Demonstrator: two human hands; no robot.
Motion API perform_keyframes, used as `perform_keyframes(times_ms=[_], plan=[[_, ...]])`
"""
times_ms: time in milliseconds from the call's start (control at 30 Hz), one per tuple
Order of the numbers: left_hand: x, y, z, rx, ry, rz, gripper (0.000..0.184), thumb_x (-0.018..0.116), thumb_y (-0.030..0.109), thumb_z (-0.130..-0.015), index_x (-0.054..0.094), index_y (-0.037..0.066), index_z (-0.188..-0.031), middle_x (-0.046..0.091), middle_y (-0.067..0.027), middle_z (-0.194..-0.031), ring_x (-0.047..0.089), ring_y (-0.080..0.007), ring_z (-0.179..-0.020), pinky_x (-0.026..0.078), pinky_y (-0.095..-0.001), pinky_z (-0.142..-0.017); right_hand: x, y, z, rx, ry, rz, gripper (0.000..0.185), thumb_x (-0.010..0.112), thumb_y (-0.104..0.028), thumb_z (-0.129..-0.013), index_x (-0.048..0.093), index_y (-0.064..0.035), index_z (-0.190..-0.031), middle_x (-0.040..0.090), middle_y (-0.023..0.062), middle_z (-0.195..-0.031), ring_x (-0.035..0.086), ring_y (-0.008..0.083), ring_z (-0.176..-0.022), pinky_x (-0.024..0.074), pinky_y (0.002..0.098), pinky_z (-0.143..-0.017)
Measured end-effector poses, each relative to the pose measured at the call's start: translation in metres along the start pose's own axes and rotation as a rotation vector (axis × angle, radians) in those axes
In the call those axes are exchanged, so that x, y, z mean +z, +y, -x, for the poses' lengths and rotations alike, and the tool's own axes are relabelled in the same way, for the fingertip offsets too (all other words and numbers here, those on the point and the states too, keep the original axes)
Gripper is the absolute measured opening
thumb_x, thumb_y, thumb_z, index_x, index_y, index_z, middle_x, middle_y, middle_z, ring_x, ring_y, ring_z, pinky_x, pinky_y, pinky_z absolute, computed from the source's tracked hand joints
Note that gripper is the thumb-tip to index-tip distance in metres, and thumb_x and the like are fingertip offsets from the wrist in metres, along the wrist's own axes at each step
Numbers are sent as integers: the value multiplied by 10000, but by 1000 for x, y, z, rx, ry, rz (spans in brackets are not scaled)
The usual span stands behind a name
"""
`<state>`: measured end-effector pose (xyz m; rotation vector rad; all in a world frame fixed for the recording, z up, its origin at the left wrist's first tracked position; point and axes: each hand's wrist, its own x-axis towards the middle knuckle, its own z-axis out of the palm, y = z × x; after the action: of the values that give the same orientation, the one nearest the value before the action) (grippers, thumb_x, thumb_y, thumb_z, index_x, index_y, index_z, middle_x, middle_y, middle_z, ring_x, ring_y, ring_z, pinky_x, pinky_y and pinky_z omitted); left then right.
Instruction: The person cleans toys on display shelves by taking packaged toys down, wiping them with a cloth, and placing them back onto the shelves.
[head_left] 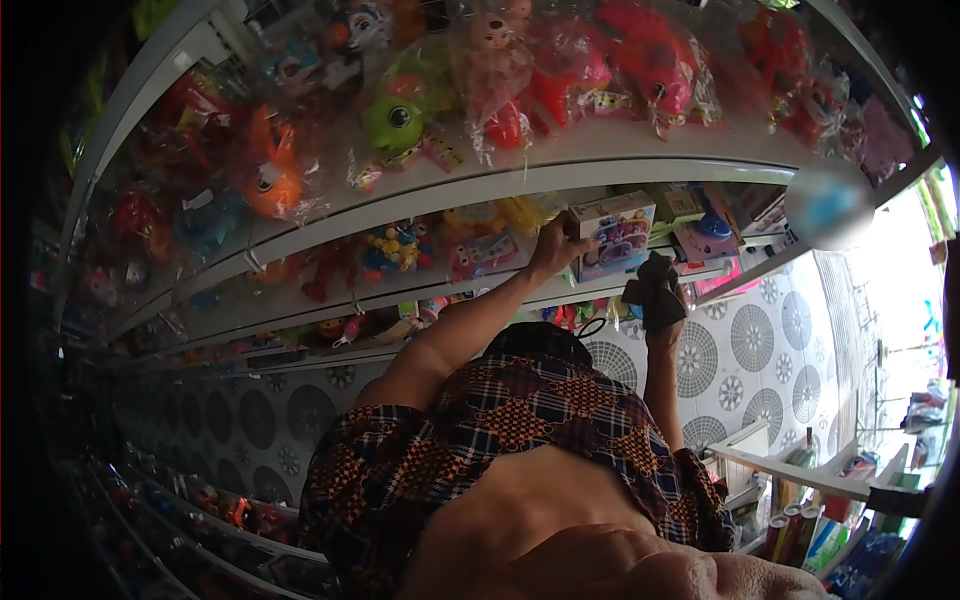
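My left hand point(555, 249) grips the left side of a boxed toy point(616, 236), its thumb pressed on the printed front. The box stands upright on the middle shelf and has a colourful picture on a pale background. Lower and to the right, my right hand point(668, 315) is closed around a dark grey cloth point(656, 290), which hides most of the fingers. The cloth is bunched up and held in front of the shelf edge, apart from the box. Right of the box, another box with a blue and purple front point(708, 236) sits on the same shelf.
The upper shelf point(440, 194) bears several bagged plastic toys, among them a green one point(395, 120) and an orange one point(268, 170). Below is a patterned tile floor point(700, 360). More goods stand on a rack point(800, 475) at the lower right.
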<state>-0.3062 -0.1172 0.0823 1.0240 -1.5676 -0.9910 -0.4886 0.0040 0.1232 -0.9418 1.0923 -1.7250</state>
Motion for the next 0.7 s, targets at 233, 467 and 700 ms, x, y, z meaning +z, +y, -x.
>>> perform_keyframes(times_ms=[233, 467, 700], plan=[[-9, 44, 27, -139, 99, 5, 289, 664, 189, -680, 542, -8, -853, 575, -61, -753, 521, -125, -692, 415, -268, -616, 80, 2, -1, -722, -374, 942, 389, 496, -21, -784, 441, -1, -1169, 424, 209, -1222, 379, 366, -1166, 285, 427, -977], [-65, 58, 37, -128, 95, 74, 333, 647, 173, -696, 551, -25, -946, 605, -67, -839, 556, -131, -795, 439, -285, -688, 114, 6, -25, -932, -419, 895, 370, 433, 13, -792, 448, 0, -1162, 374, 212, -1285, 276, 394, -1237, 188, 493, -1013], [-103, 52, 44, -150, 229, 233, 276, 678, 142, -647, 562, -19, -839, 582, -51, -703, 527, -81, -656, 422, -235, -564, 143, 32, -1, -932, -503, 828, 422, 452, 63, -738, 449, 12, -1157, 426, 230, -1191, 357, 436, -1149, 254, 503, -976]])
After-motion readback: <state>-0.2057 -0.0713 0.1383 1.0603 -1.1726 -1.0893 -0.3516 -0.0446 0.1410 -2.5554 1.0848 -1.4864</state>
